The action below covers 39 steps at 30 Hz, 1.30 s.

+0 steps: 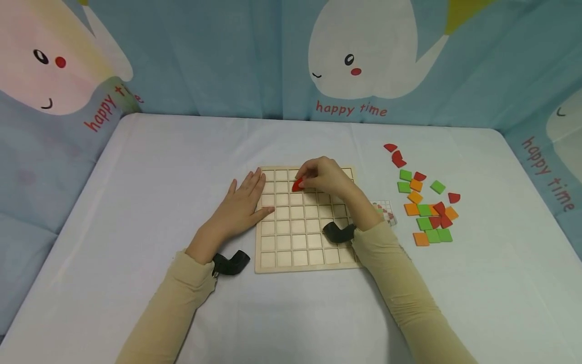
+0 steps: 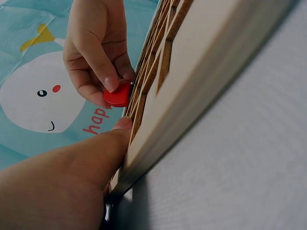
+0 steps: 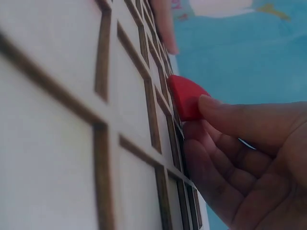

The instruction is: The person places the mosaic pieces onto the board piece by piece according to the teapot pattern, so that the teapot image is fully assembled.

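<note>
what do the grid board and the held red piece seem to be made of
Grid board: probably wood, pale and matte, with darker brown edges around its cells. Red piece: perhaps painted wood or plastic; smooth, even red with no visible grain, so I can't tell which.

R forearm (image 1: 364, 208) is covering pt of the printed card (image 1: 387, 210) & it's looking too tiny to read tbh. L hand (image 3: 164, 24) is being cut off by R wrist cam's top edge.

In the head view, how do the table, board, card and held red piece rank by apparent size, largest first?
1. Table
2. Board
3. Card, partly hidden
4. Red piece, partly covered
</note>
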Motion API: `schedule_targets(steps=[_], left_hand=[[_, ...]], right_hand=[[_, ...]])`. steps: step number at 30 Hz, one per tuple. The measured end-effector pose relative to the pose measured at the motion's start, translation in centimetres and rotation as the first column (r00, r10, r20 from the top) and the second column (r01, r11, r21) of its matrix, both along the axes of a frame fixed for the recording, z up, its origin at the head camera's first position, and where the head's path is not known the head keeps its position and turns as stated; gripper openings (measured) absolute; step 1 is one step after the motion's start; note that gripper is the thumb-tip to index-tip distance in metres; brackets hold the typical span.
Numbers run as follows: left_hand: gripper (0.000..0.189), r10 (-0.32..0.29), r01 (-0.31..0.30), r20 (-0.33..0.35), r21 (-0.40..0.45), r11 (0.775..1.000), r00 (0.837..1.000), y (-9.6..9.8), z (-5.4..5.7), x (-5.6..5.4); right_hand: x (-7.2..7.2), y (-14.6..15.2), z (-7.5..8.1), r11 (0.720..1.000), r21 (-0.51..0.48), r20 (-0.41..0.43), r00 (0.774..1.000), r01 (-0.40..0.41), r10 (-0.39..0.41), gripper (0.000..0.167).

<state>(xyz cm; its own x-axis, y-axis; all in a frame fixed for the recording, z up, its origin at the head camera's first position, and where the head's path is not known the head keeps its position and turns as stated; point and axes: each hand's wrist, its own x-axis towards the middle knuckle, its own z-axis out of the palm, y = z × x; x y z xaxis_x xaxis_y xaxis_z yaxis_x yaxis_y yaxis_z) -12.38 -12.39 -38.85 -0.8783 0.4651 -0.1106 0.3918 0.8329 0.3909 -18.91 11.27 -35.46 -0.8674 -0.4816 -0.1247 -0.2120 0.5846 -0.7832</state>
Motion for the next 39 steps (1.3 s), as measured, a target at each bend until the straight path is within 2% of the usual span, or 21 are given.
schedule_targets(steps=[10, 23, 30, 39], left_hand=[[0.081, -0.003, 0.004, -0.035, 0.013, 1.0, 0.999, -0.25, 0.04, 0.2], [0.08, -0.007, 0.007, -0.032, 0.018, 1.0, 0.999, 0.33, -0.06, 0.56], [0.079, 0.0, 0.0, -0.027, 0.017, 1.0, 1.0, 0.25, 0.2, 0.61], [0.08, 0.009, -0.008, -0.041, 0.028, 1.0, 0.999, 0.07, 0.16, 0.91]], right_hand=[[0.18, -0.28, 0.04, 1.0, 0.028, -0.023, 1.0, 0.005, -0.004, 0.015], [0.82, 0.6, -0.01, 0.999, 0.038, -0.098, 0.994, -0.039, 0.043, 0.012], [0.7, 0.5, 0.06, 0.999, 0.019, -0.096, 0.995, -0.032, 0.034, 0.013], [0.79, 0.33, -0.11, 0.999, 0.02, -0.05, 0.998, -0.044, 0.045, 0.012]])
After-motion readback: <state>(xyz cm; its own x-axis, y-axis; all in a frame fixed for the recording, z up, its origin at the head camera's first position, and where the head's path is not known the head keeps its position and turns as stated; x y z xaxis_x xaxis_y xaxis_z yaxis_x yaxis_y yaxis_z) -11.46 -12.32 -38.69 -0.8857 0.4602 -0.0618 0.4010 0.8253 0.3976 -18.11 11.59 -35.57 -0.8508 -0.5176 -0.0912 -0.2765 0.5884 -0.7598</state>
